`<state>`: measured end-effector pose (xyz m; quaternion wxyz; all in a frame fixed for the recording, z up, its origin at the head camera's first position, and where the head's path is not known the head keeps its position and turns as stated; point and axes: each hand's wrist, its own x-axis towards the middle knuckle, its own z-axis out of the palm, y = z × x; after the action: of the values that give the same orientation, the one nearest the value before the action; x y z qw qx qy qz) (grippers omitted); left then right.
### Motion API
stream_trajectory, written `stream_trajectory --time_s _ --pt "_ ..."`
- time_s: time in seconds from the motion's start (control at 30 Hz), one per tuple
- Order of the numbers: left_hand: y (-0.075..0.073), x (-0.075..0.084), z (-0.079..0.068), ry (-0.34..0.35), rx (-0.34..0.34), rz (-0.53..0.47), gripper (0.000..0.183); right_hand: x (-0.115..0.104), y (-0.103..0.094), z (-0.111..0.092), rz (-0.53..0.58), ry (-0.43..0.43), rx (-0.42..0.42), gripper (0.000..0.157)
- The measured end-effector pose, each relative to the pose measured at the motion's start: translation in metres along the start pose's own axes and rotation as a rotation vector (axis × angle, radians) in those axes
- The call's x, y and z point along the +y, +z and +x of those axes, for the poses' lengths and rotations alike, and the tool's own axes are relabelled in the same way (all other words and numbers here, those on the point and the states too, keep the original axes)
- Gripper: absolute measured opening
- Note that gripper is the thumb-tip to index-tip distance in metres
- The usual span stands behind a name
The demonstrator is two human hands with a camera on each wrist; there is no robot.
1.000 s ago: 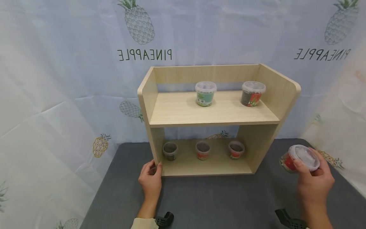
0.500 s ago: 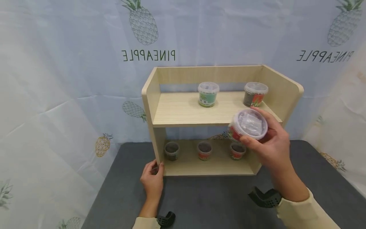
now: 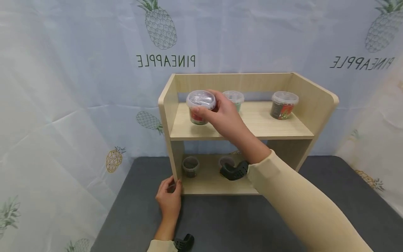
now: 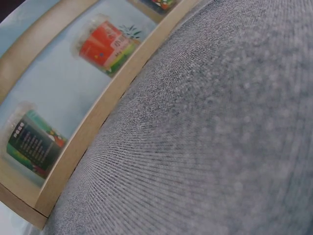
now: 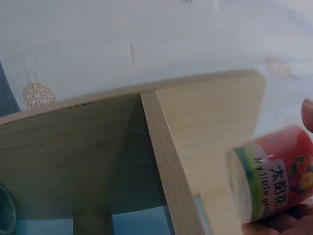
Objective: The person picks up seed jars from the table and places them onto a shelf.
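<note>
My right hand grips a clear plastic cup with a lid by its side, above the left part of the upper board. In the right wrist view this cup's red label faces the camera. The light wooden shelf has two levels. At its lower left front corner, my left hand holds the side panel, thumb toward the front. A green-labelled cup, partly behind my right hand, and a dark-and-red cup stand on the upper level.
Below, a dark-labelled cup stands at the left and another cup near the middle, partly covered by the black wrist mount. My right sleeve crosses the shelf's lower right. Grey cloth covers the table; a pineapple-print curtain hangs behind.
My right hand has carried the red-labelled cup from beyond the shelf's right side, up and leftward, to the upper level's left part. My left hand has kept its place on the side panel.
</note>
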<state>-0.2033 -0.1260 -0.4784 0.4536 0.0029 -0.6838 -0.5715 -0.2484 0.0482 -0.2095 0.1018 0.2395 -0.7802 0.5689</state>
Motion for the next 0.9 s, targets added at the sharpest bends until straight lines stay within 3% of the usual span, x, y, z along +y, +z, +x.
stream_trajectory --time_s 0.23,0.47,0.63,0.77,0.9 --pt "0.002 -0.006 -0.001 0.014 0.014 -0.015 0.019 0.013 0.018 0.041 -0.093 0.162 -0.038 0.069" --pt "0.004 -0.035 -0.002 -0.018 0.004 -0.054 0.019 0.022 0.029 0.057 -0.091 0.244 -0.054 0.076" --pt "0.005 -0.029 -0.001 0.024 0.026 -0.017 0.022 0.022 0.035 0.065 -0.11 0.252 -0.06 0.082" --pt "0.003 -0.011 0.001 0.058 0.034 0.008 0.022 0.024 0.039 0.068 -0.124 0.259 -0.054 0.084" --pt "0.001 0.002 0.003 0.05 0.025 0.001 0.022 0.024 0.04 0.068 -0.149 0.264 -0.053 0.087"
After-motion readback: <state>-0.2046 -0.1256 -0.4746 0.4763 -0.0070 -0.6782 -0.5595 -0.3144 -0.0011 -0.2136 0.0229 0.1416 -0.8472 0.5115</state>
